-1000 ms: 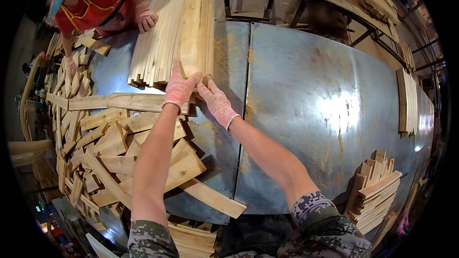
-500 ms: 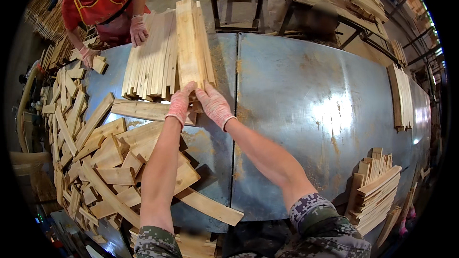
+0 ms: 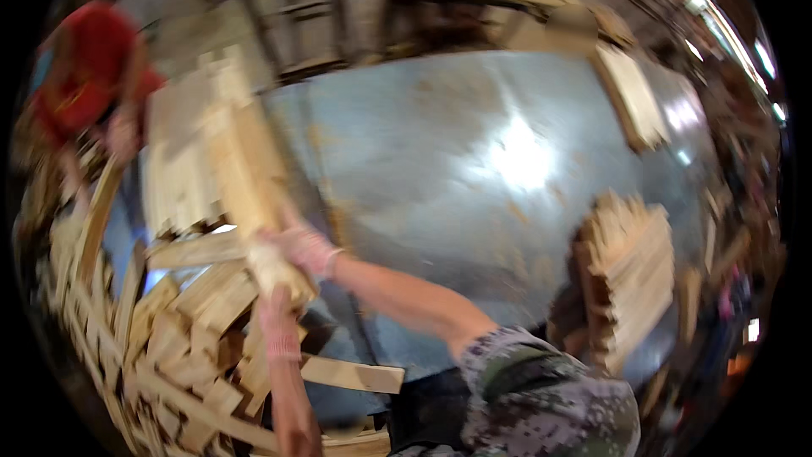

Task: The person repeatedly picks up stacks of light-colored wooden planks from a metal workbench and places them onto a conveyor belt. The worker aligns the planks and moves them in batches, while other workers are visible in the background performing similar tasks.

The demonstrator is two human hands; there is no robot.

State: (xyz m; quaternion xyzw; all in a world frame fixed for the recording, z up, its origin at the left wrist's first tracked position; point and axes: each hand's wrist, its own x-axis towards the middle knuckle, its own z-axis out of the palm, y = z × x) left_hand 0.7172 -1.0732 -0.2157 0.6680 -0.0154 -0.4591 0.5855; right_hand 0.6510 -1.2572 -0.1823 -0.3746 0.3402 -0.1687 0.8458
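Blurred workshop, wide grey metal tabletop across the middle of the frame, with a bright glare right of centre. Racks and stacked timber smeared along the top edge.

Left of centre: bundle of pale wooden slats, long, tilted, running from upper left down toward centre. Lower end of the bundle held between both gloved hands. Right hand in a pinkish work glove, closed against the bundle's right side, bare forearm leading back to a camouflage sleeve at lower right. Left hand also gloved, wrapped around the bundle's bottom end from below, forearm rising from the lower edge. Exact finger positions lost in motion blur, though both hands plainly clamped on the wood.

Just left of the bundle: row of upright slats standing side by side on the tabletop. Lower left: loose heap of offcut boards, criss-crossed, one longer board jutting toward the centre bottom.

Right side: neat stack of short slats, and a flat pile of boards at upper right near the table's edge.

Upper left: another person in a red top, heavily blurred, beside the heap.
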